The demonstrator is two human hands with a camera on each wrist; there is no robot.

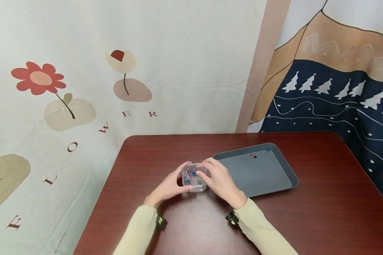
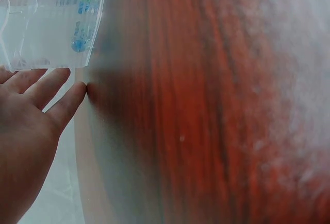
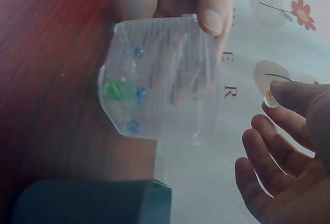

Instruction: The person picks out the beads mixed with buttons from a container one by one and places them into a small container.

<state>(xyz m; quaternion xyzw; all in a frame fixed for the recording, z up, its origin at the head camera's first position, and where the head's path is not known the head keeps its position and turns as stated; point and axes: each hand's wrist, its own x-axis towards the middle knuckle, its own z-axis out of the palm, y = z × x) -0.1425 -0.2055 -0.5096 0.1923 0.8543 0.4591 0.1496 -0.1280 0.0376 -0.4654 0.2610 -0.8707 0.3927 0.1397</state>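
Observation:
My left hand (image 1: pixel 167 185) grips a clear plastic box (image 1: pixel 199 189) around its side, thumb at the near wall. Inside the box lie a green marble (image 3: pixel 114 90) and several blue marbles (image 3: pixel 132 126). In the left wrist view, the fingers of that hand reach along the box wall (image 2: pixel 41 44). Over the box opening, my right hand (image 1: pixel 221 180) pinches a small marble (image 3: pixel 268 100), whitish with an orange patch, between thumb and index finger. Its other fingers are spread and loosely bent in the right wrist view.
A grey tray (image 1: pixel 258 180) stands at an angle right of the box, close to the right hand. Toward its far side lie a blue marble (image 1: pixel 268 150), a red piece (image 1: pixel 251 154), a black piece (image 1: pixel 255 157) and a small clear piece (image 1: pixel 240 158). A printed curtain (image 1: pixel 191 71) hangs behind the brown table (image 1: pixel 322 198).

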